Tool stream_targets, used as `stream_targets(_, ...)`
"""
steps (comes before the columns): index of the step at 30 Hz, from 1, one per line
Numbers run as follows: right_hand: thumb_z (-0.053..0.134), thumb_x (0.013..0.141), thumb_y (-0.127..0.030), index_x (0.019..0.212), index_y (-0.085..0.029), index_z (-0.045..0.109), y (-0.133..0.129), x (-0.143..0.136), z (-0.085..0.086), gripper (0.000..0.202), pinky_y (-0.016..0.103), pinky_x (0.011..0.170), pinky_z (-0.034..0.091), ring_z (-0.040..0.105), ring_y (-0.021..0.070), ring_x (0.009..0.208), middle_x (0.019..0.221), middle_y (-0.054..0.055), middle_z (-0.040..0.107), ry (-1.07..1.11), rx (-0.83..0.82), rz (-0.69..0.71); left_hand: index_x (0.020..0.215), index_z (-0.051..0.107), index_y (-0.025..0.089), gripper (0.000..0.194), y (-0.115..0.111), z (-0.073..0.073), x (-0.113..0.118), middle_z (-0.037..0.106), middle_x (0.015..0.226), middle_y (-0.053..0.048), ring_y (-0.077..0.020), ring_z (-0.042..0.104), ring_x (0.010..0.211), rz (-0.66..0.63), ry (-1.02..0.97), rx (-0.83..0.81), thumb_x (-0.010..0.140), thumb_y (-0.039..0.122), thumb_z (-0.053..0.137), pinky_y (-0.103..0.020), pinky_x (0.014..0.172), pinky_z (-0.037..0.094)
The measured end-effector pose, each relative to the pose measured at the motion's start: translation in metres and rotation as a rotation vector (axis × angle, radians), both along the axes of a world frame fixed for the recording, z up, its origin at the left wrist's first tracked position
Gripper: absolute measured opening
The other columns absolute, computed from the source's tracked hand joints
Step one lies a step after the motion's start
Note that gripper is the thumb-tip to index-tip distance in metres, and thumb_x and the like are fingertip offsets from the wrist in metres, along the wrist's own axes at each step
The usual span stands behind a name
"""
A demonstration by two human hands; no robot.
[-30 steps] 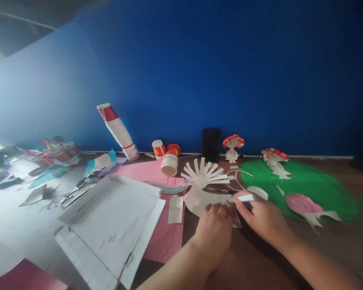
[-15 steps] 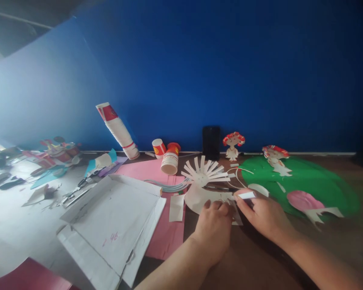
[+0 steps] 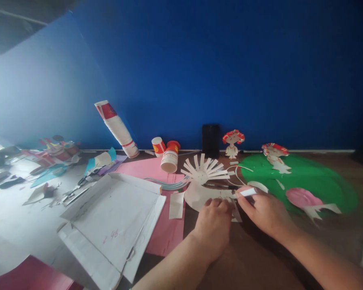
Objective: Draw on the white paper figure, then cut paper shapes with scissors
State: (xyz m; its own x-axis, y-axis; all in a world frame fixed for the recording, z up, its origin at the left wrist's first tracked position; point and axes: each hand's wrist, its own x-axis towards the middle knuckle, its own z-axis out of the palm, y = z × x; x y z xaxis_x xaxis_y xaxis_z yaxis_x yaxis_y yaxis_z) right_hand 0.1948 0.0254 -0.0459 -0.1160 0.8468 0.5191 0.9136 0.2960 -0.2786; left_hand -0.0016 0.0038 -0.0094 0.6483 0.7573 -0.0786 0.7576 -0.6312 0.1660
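My left hand (image 3: 214, 223) rests with curled fingers on a small white paper piece (image 3: 236, 215), close to the rounded white paper (image 3: 196, 196). Its fingertips are partly hidden. My right hand (image 3: 264, 211) is closed on a short white stick that looks like a marker (image 3: 248, 192), its tip over the paper's right end. Just behind the rounded paper lies a white paper cup cut into spread strips (image 3: 201, 176). A dark pen (image 3: 220, 186) lies between these two. A white paper rectangle (image 3: 176, 205) is to the left of my left hand.
On the left stands a shallow white box lid (image 3: 111, 217) over pink paper (image 3: 166, 241). Paper cups (image 3: 169, 161) and a tall leaning cup stack (image 3: 117, 129) stand near the blue wall. A black phone (image 3: 211, 140), paper dolls (image 3: 232, 141) and green paper (image 3: 329, 185) lie at the back and right.
My right hand has shifted very slightly with the marker. My left hand stays at the paper. The whole view has moved a little.
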Motion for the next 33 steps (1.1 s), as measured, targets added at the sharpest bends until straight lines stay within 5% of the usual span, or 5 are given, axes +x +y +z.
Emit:
stream_targets(16,0.053,0.097,-0.035,0.088,-0.027,0.076,-0.007,0.002,0.009,0.026,0.032,0.054,0.053,0.081,0.0258,0.064,0.077,0.002,0.084,-0.018,0.048,0.055,0.132,0.065,0.01,0.039,0.0,0.001,-0.001,0.065,0.139,-0.014,-0.0295,0.059,0.121,-0.015,0.008,0.004,0.096,0.021,0.053,-0.041,0.108,0.05)
stream_targets(33,0.051,0.097,-0.039,0.081,-0.028,0.073,-0.017,0.004,0.014,0.03,0.032,0.057,0.053,0.081,0.0268,0.066,0.07,0.001,0.082,-0.034,-0.084,0.052,0.121,0.07,0.015,0.03,0.002,-0.003,-0.002,0.065,0.131,-0.013,-0.0271,0.058,0.117,-0.042,0.015,0.019,0.095,0.025,0.058,-0.04,0.106,0.051)
